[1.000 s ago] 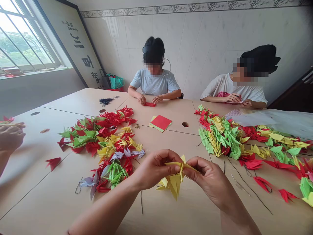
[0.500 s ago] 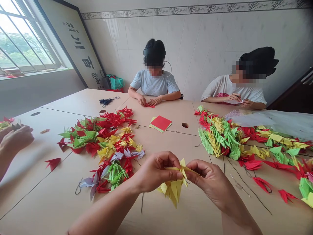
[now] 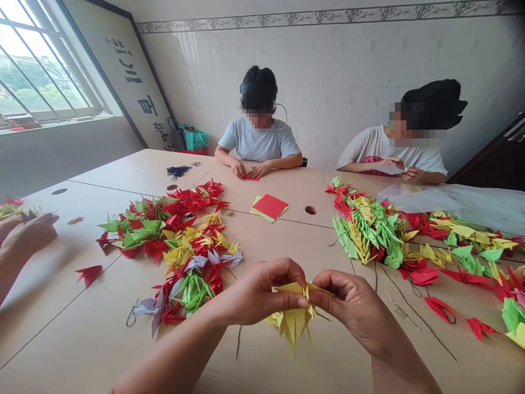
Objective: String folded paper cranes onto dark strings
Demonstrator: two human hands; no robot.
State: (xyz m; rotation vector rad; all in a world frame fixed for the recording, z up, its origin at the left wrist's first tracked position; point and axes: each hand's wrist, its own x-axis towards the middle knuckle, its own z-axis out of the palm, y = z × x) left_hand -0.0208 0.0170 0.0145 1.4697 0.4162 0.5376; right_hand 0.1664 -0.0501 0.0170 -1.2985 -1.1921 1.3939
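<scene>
A yellow origami crane point(image 3: 296, 323) hangs between my two hands above the near part of the table, its folded points facing down. My left hand point(image 3: 262, 290) pinches it from the left between thumb and fingers. From the right, my right hand point(image 3: 348, 295) grips the same paper, thumb and fingers closed near its top. My fingertips almost meet over the fold and hide part of it. Below my left hand a dark cord point(image 3: 238, 342) lies on the table.
Strings of red, green and yellow paper cranes point(image 3: 164, 224) lie at left; more folded cranes point(image 3: 369, 224) lie at right. Square paper sheets point(image 3: 269, 208) rest mid-table. One person point(image 3: 258, 137) folds red paper, another point(image 3: 396, 148) holds white paper. A co-worker's hand point(image 3: 30, 235) is at left.
My fingertips have come closer together over the yellow crane. Its hanging points have turned and dropped slightly. The co-worker's hand at left has shifted a little.
</scene>
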